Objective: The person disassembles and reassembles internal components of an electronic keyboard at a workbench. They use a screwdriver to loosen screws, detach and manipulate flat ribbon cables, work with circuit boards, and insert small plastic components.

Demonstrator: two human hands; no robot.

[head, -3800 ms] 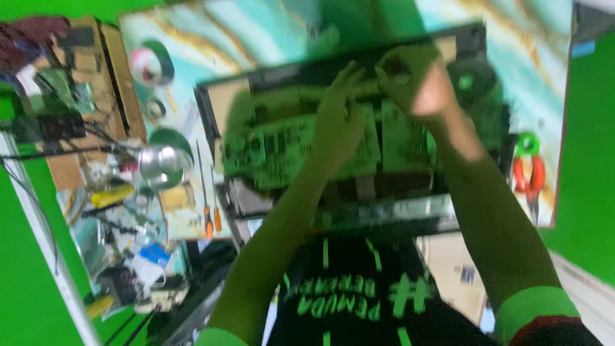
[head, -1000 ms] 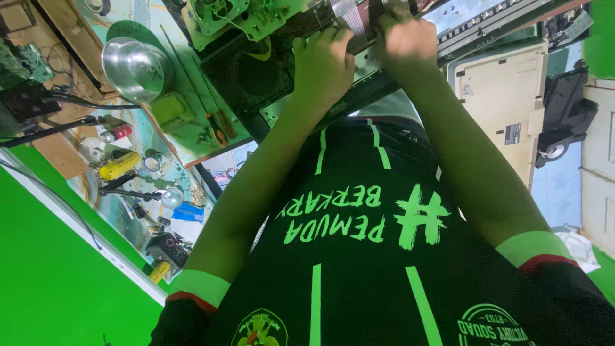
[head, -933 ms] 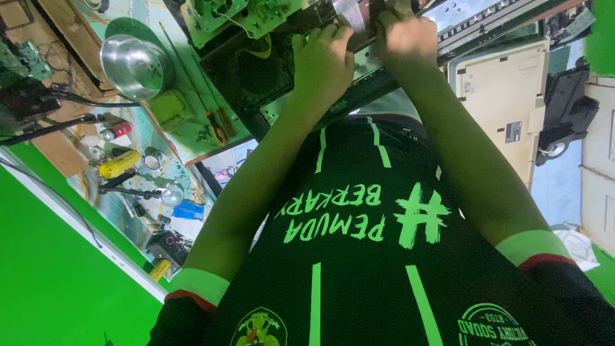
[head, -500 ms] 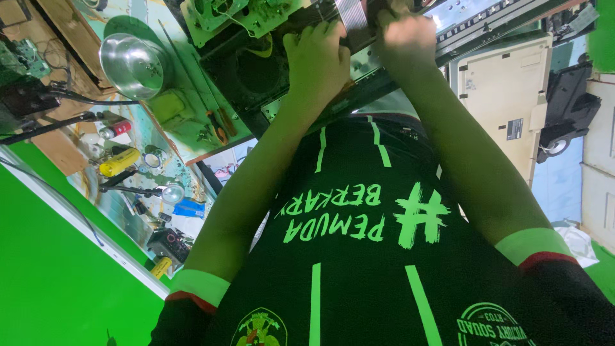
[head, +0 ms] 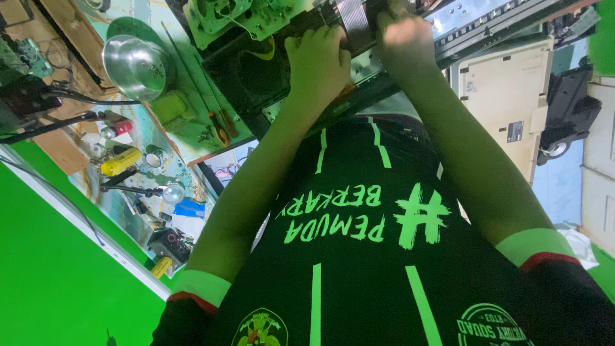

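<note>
An opened electronic device lies at the top of the view, with a black chassis (head: 256,70) and a green circuit board (head: 256,13). A flat grey ribbon cable (head: 351,22) runs across it between my hands. My left hand (head: 317,61) presses on the chassis edge just left of the cable, fingers curled. Just right of the cable, my right hand (head: 402,40) is clenched in a fist, and what it grips is hidden by the fingers. My black shirt with green lettering fills the lower view.
A shiny metal bowl (head: 131,64) stands left of the device. A yellow can (head: 122,161), a red-capped bottle (head: 118,128), cables and small tools crowd the left bench. A beige casing (head: 506,102) lies at right, and a green backdrop (head: 57,269) fills the lower left.
Since 3.8 s ago the view has tipped down onto my torso and the device has slid to the top edge. Over the last second both hands stay by the cable, barely shifting.
</note>
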